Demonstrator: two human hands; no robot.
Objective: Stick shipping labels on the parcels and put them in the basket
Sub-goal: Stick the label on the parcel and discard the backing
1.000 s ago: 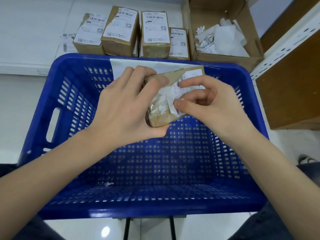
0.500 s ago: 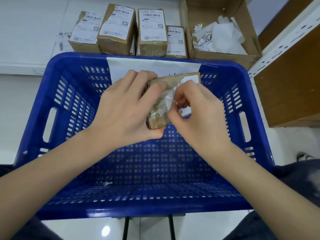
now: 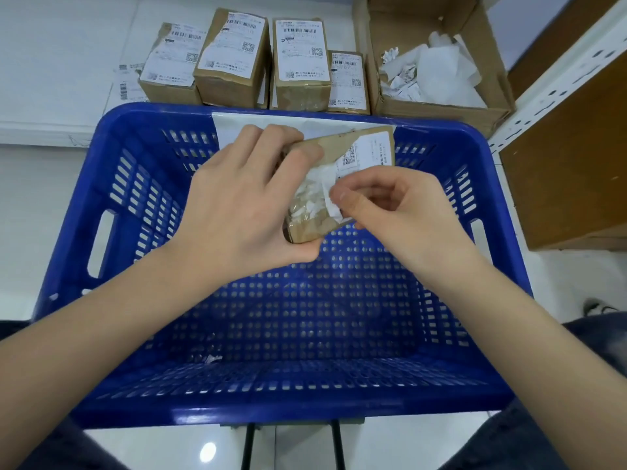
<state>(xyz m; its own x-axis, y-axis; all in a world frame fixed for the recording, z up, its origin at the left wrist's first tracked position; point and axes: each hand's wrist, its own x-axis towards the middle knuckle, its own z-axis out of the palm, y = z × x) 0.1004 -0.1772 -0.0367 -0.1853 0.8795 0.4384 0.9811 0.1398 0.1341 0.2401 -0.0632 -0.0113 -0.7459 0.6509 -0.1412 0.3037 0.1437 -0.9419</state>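
Note:
A small brown cardboard parcel (image 3: 315, 228) is held in the air over the blue plastic basket (image 3: 112, 184). My left hand (image 3: 237, 205) grips its left side, fingers curled over the top edge. A white shipping label (image 3: 364, 152) sits on the parcel's upper right, torn and crumpled lower down. My right hand (image 3: 393, 205) pinches the loose lower edge of that label between thumb and forefinger. A white sheet (image 3: 339, 125) leans on the basket's far wall.
Several labelled brown parcels (image 3: 234, 59) stand in a row beyond the basket. An open cardboard box (image 3: 437, 106) with crumpled white paper scraps sits at the back right. A wooden shelf unit (image 3: 570, 157) with a white perforated post stands to the right. A paper scrap (image 3: 213, 358) lies in the basket.
My right hand has slid down and right along the label, now pinching its lower edge; more of the printed upper part shows. The left hand keeps its grip on the parcel.

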